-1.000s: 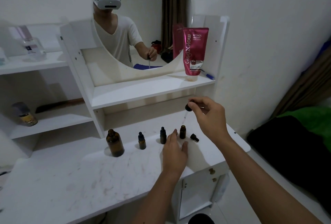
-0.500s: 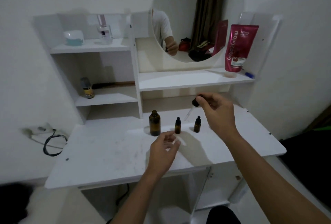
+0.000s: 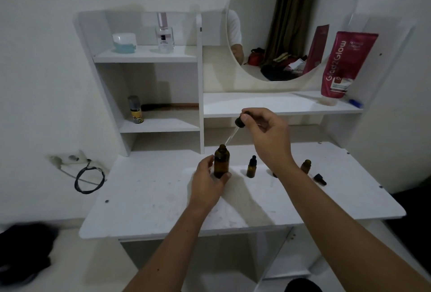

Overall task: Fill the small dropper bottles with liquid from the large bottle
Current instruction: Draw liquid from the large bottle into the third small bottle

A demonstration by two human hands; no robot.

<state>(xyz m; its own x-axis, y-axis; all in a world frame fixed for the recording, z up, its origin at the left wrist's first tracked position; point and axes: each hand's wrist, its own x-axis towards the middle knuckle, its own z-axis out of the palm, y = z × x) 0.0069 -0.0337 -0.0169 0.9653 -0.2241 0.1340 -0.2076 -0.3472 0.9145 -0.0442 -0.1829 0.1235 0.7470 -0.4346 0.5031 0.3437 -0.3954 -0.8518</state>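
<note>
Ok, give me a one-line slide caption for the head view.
Left hand steadies the large bottle while the right hand aims a dropper at its mouth.

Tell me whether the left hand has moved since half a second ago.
Yes. The left hand moved forward to the large bottle standing on the desk; its fingers now wrap the bottle, where before they hovered short of it.

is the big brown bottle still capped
No, the big brown bottle has an open neck, and the right hand holds a dropper with its glass tip just above that opening.
</note>
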